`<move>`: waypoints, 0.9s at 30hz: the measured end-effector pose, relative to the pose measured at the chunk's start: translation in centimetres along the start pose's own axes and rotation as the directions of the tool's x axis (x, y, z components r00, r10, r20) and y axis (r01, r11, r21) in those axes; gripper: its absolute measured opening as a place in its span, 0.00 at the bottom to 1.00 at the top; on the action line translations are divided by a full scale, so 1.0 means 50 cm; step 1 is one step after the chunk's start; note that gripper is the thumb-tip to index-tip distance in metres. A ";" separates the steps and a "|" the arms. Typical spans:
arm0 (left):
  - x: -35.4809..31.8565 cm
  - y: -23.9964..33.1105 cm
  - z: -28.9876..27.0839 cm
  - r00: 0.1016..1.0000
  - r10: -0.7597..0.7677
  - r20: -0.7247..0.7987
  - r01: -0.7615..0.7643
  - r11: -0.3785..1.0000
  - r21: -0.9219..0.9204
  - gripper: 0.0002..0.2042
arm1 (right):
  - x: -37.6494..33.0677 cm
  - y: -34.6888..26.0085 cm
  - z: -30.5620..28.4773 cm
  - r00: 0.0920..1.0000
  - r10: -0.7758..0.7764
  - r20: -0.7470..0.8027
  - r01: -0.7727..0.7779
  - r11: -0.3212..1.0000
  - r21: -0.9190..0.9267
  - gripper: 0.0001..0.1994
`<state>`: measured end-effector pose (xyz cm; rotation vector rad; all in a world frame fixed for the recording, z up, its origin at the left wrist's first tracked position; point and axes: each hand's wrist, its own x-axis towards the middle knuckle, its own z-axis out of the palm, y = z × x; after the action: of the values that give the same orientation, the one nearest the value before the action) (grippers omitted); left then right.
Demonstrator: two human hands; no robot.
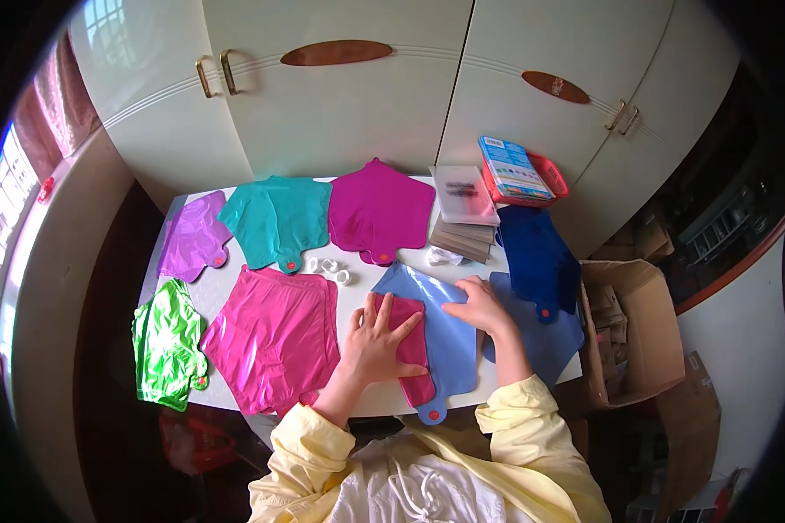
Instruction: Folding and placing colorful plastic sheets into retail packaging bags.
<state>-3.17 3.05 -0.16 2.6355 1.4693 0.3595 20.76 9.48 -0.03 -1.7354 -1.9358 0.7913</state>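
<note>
A light blue flat foil balloon (450, 349) lies in front of me, its round tab with a red dot at the table's near edge. A narrow folded pink foil balloon (418, 347) rests on its left part. My left hand (376, 345), fingers spread, presses down on the pink one. Over the upper right edge of the light blue balloon is my right hand (483, 307), its thumb and fingers apart. To the left lies a large pink foil balloon (275, 336), flat, close to my left forearm.
Teal (277, 218), magenta (381, 209), purple (194, 234), green (167, 340) and dark blue (539, 257) foil balloons surround the white table (349, 301). White rolls (331, 268), clear sleeves (465, 196) and a red basket (549, 174) stand farther back. A cardboard box (650, 336) is at right.
</note>
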 end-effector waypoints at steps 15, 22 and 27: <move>0.000 0.000 -0.005 1.000 -0.012 0.006 0.012 1.000 0.025 0.46 | -0.084 -0.030 0.006 0.977 0.067 -0.202 -0.117 0.961 -0.250 0.14; 0.000 -0.001 0.004 1.000 -0.014 -0.006 0.014 1.000 0.023 0.47 | -0.182 -0.053 0.046 0.982 -0.067 -0.175 0.028 0.976 -0.215 0.15; -0.003 -0.005 0.007 1.000 -0.016 -0.021 0.017 0.999 0.028 0.46 | -0.220 -0.102 0.112 0.933 -0.317 -0.167 0.283 0.938 -0.201 0.32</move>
<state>-3.39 3.07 -0.57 2.6478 1.5121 0.3684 14.72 -2.43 -0.18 -1.4898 -2.1129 0.3353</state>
